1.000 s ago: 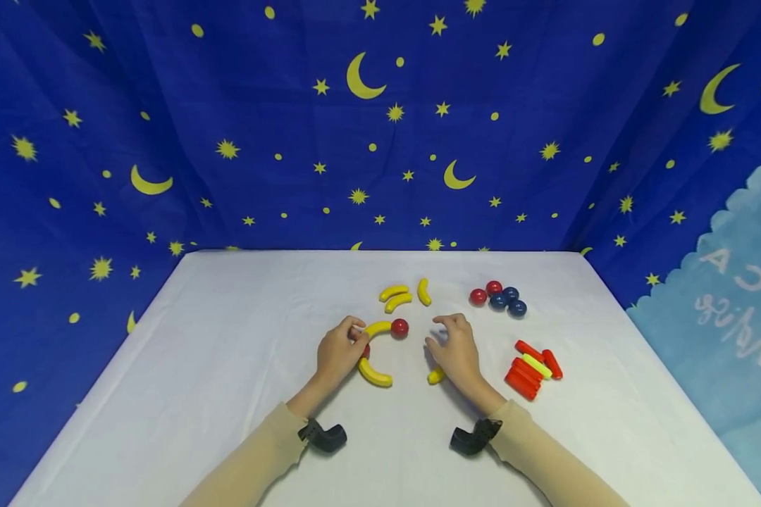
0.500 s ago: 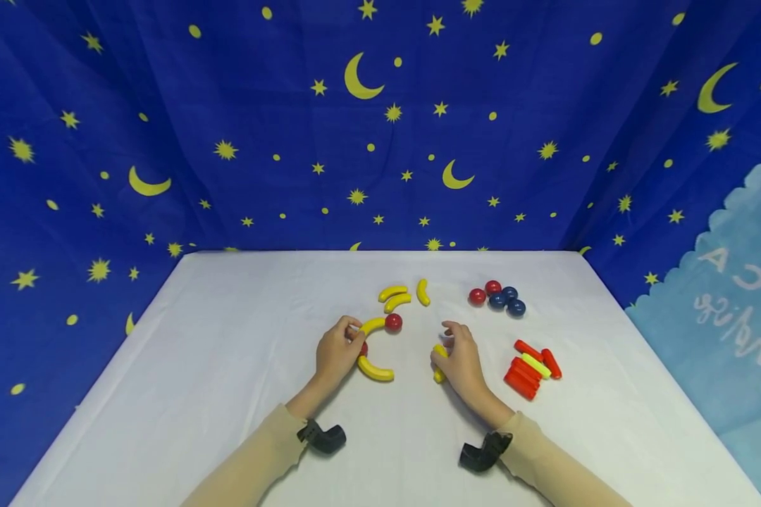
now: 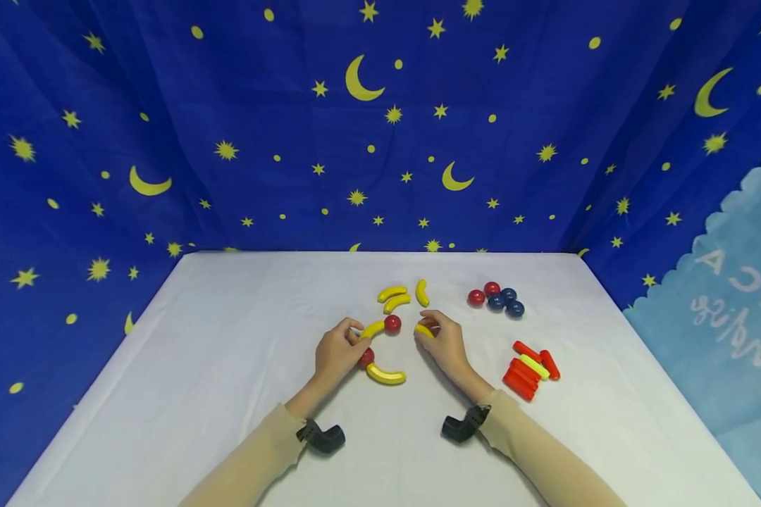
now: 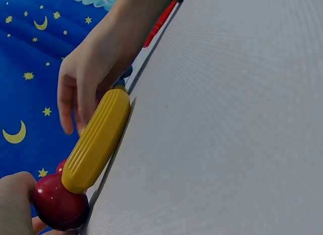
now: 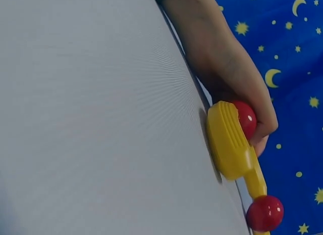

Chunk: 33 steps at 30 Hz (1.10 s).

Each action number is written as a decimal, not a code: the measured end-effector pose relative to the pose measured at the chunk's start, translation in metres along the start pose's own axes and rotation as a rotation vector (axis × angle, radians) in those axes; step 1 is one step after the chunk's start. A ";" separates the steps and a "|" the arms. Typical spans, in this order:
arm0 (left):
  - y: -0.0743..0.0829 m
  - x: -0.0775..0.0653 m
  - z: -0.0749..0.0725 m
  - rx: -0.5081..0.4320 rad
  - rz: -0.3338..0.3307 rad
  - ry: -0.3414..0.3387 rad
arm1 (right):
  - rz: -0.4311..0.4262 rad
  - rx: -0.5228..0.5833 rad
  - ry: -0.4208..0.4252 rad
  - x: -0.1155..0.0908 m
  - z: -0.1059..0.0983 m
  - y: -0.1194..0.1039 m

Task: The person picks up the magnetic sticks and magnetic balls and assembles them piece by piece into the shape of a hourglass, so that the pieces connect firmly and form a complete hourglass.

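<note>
In the head view, my left hand [image 3: 341, 354] pinches the upper yellow curved stick [image 3: 373, 329] beside a red ball [image 3: 366, 358]. A second red ball [image 3: 392, 324] sits on that stick's far end. From the nearer ball a lower yellow curved stick [image 3: 386, 375] reaches right; its ridged side shows large in the left wrist view. My right hand [image 3: 447, 345] pinches another yellow curved stick [image 3: 424, 331], its tip a short gap right of the far ball. Fingers hide most of that stick. In the right wrist view, my left hand [image 5: 232, 68] is at the chain's other side.
Several loose yellow curved sticks [image 3: 397, 303] lie behind the hands on the white table [image 3: 260, 303]. Red and dark blue balls [image 3: 496, 301] cluster at the back right. Red straight sticks [image 3: 522, 379] and a yellow-green one [image 3: 535, 366] lie right of my right hand.
My right hand has picked up a yellow curved stick from the table and carried it up and left, close to the far red ball. The lower curved stick has swung slightly right.
</note>
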State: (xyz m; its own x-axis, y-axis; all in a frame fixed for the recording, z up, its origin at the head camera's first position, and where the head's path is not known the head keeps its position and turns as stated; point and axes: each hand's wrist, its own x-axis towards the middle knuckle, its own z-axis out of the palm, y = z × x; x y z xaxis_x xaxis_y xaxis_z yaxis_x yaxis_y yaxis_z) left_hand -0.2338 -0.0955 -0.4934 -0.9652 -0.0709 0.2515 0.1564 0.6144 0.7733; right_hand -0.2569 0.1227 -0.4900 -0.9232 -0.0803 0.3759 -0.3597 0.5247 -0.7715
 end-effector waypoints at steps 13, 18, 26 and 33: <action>0.001 -0.001 0.005 -0.014 0.145 -0.197 | -0.088 0.016 -0.052 0.007 0.015 -0.006; 0.001 -0.002 0.004 -0.013 0.178 -0.198 | -0.066 -0.021 -0.096 0.007 0.015 -0.004; -0.003 0.000 0.007 -0.024 0.222 -0.173 | 0.014 -0.038 -0.061 0.006 0.016 0.000; -0.002 0.000 0.003 -0.052 0.257 -0.291 | -0.033 0.002 -0.117 0.006 0.017 -0.002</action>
State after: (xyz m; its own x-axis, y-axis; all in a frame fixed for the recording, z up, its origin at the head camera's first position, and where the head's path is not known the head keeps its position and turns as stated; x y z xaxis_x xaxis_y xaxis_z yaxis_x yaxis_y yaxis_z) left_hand -0.2351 -0.0940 -0.4968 -0.9113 0.3099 0.2711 0.4036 0.5420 0.7371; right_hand -0.2639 0.1067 -0.4951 -0.9202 -0.1957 0.3390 -0.3905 0.5180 -0.7610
